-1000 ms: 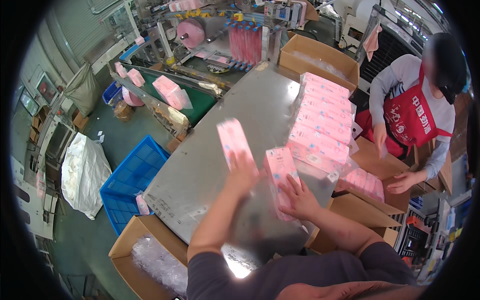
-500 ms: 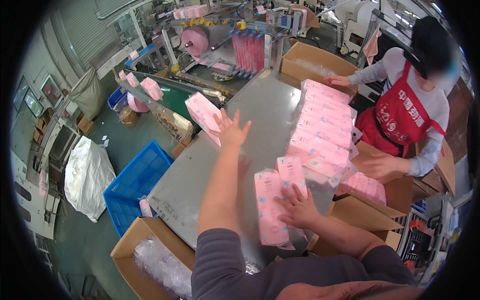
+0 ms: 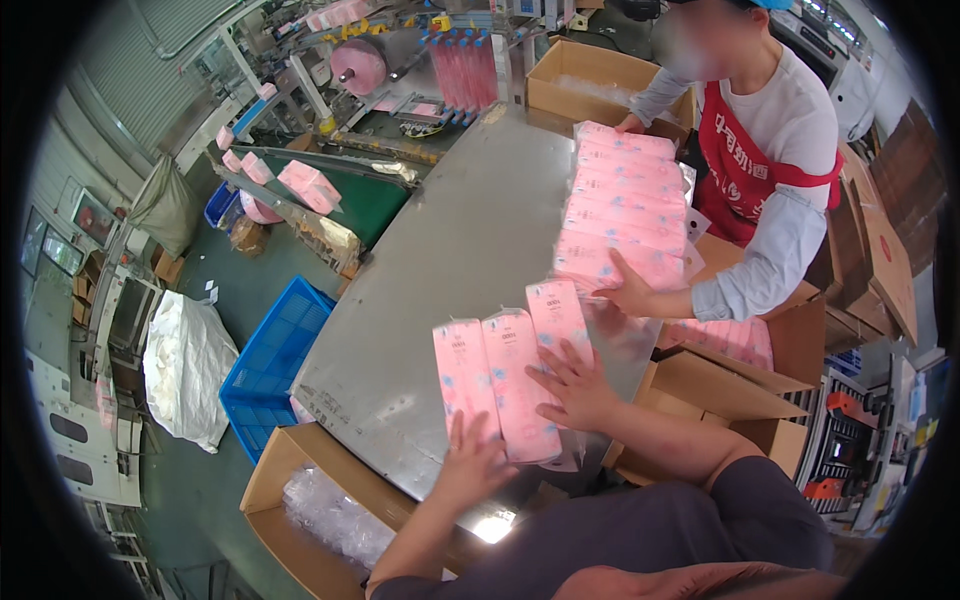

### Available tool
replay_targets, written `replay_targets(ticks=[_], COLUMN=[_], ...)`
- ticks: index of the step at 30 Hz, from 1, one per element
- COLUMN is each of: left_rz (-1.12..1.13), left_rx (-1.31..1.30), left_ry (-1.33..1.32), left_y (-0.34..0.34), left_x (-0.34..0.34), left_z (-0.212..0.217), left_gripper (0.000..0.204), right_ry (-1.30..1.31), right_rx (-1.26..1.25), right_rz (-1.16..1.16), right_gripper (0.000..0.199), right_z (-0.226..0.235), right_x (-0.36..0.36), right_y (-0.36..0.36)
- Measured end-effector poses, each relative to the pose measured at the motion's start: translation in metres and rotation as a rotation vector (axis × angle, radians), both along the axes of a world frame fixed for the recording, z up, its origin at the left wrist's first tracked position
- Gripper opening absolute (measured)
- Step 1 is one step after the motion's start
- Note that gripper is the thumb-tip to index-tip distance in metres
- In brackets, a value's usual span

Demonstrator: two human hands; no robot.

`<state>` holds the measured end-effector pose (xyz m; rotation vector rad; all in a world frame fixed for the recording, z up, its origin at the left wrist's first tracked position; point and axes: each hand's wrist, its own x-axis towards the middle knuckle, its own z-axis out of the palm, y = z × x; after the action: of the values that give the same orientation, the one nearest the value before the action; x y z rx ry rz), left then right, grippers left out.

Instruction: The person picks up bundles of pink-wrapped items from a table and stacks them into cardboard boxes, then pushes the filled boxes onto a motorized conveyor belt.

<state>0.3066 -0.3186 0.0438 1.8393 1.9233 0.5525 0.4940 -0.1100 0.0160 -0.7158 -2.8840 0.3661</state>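
Three pink tissue packs stand side by side on the metal table in front of me: a left pack (image 3: pixel 462 365), a middle pack (image 3: pixel 518 375) and a right pack (image 3: pixel 560 312) set slightly farther back. My left hand (image 3: pixel 472 465) touches the near end of the left pack, its fingers spread. Across the middle and right packs lies my right hand (image 3: pixel 575 392), fingers apart and flat, gripping nothing. Beyond them, a co-worker's two hands hold a long clear-wrapped bundle of pink packs (image 3: pixel 625 205) at its far and near ends.
The metal table (image 3: pixel 430 240) has a conveyor (image 3: pixel 370 210) at its far left, carrying a pink pack (image 3: pixel 310 187). A blue crate (image 3: pixel 265 360) and a carton of clear plastic bags (image 3: pixel 270 470) flank its left side. Open cartons (image 3: pixel 690 400) stand at the right.
My left hand has come back from the far left, and a third pack now stands left of the other two. The co-worker has leaned in and taken hold of the wrapped bundle.
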Motion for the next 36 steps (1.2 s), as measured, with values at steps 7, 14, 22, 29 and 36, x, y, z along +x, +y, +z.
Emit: replay_targets(ticks=[7,14,22,29,36], left_rz=[-0.204,0.348,0.608,0.153,-0.013], left_rx=[-0.016,-0.032,-0.06,0.107,-0.029], left_ry=[-0.017,0.259,0.251,0.204,0.178], left_y=[0.003,0.189,0.321,0.128,-0.024], left_x=[0.014,-0.099,-0.212,-0.161,-0.006], left_z=[0.006,0.013,-0.008,-0.042,0.009], left_gripper=[0.069,0.076,0.061,0.029,0.04], right_ry=[-0.182,-0.222,-0.205,-0.115,-0.088], right_rx=[-0.106,-0.079,-0.069,0.001,0.017], right_rz=[-0.05,-0.164,-0.149,-0.154,-0.067], right_gripper=[0.064,0.065,0.065,0.064,0.061], right_z=[0.023,0.025,0.031,0.021,0.012], right_x=[0.038,0.023,0.015,0.024,0.039], right_y=[-0.014,0.0,0.003,0.01,0.0])
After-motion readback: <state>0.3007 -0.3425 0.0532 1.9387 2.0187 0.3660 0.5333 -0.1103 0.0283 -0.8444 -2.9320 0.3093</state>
